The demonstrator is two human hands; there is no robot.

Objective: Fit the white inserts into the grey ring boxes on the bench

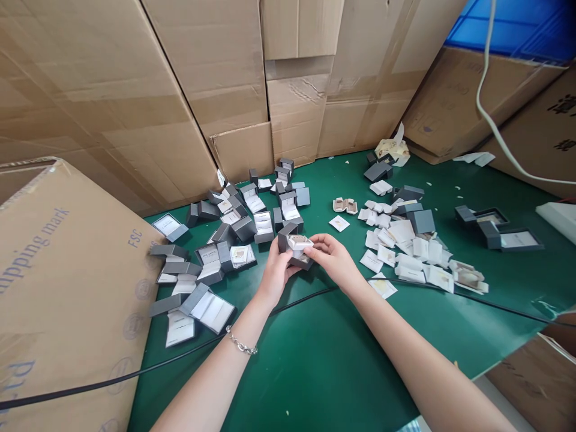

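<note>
Two hands on one grey box, among many similar ones

Cardboard sheets [112,90] cover the top of the frame, and below them lies one green table [270,372]. One large carton [81,288] with printed lettering stands at the left side; one blue crate [517,30] is at the upper right. One black cable [135,372] crosses the table from lower left to right.

In the left half lie more than ten open grey boxes [211,306], overlapping, so I cannot count them exactly. At the right are two more open boxes [519,239], and left of these a heap of white inserts [411,267], also overlapped.

At the centre, the left hand [274,273] is clasped around one grey box [285,234]. It is open, its lid at the upper left, its length slanting toward the lower right. The right hand [335,258] pinches one white insert [299,242] there, whose long axis runs nearly sideways. Smallest is one chain bracelet [242,344] on the left wrist.
</note>
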